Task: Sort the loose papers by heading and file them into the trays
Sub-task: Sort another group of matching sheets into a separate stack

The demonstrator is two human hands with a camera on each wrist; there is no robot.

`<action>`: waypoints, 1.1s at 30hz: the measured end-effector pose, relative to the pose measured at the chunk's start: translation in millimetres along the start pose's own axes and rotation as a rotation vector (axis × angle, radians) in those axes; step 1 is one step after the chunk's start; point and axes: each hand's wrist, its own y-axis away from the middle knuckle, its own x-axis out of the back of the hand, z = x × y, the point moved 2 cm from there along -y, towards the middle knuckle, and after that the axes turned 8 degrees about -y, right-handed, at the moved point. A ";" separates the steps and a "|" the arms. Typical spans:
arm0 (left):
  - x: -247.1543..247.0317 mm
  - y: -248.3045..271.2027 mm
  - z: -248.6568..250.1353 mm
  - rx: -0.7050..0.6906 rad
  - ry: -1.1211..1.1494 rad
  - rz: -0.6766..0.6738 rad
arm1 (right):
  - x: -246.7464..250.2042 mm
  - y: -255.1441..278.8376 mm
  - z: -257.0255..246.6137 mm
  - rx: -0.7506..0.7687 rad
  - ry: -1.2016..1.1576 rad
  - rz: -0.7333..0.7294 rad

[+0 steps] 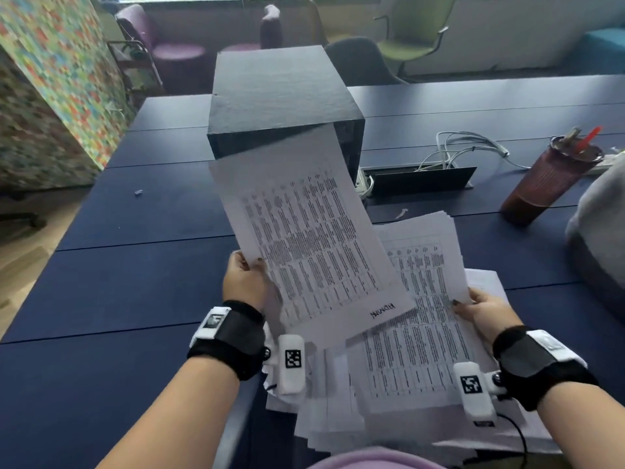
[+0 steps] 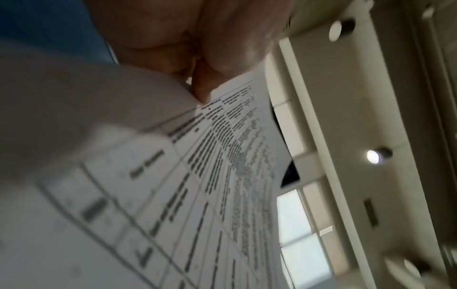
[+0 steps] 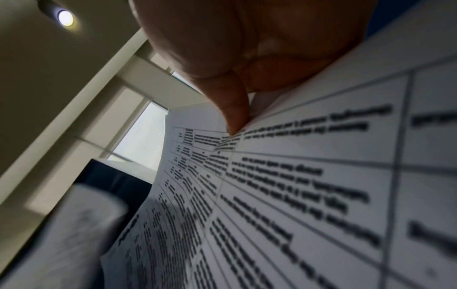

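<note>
My left hand [image 1: 245,275] pinches the left edge of a single printed sheet [image 1: 304,231] with a handwritten heading near its lower corner, raised and tilted toward the black tray box [image 1: 280,106]. In the left wrist view the thumb [image 2: 205,86] presses on that sheet [image 2: 173,195]. To the right, my right hand [image 1: 483,309] grips the right edge of a stack of printed papers [image 1: 419,316], thumb on top. The right wrist view shows that thumb [image 3: 232,109] on the stack [image 3: 296,195]. More loose papers [image 1: 331,411] lie spread beneath on the dark blue table [image 1: 135,282].
A dark red tumbler with a straw [image 1: 548,177] stands at the right. An open cable hatch with white cables [image 1: 422,177] sits behind the papers. A grey object [image 1: 598,225] fills the right edge. Chairs [image 1: 406,38] stand beyond the table's far side.
</note>
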 end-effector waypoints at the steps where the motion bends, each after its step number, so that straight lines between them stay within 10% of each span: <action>1: -7.3 6.2 -4.8 0.015 -0.056 -0.045 | -6.8 3.6 -1.9 -0.004 -0.006 -0.018; 8: -24.8 41.5 -27.7 0.037 -0.527 -0.220 | -32.8 21.4 -3.9 -0.040 0.057 -0.072; 20: -74.4 68.8 13.3 -1.131 -1.209 -0.585 | -54.7 42.5 -26.2 0.015 0.183 -0.155; 33: -84.6 51.1 40.2 -1.210 -1.444 -0.516 | -67.9 57.3 -28.3 0.058 0.227 -0.222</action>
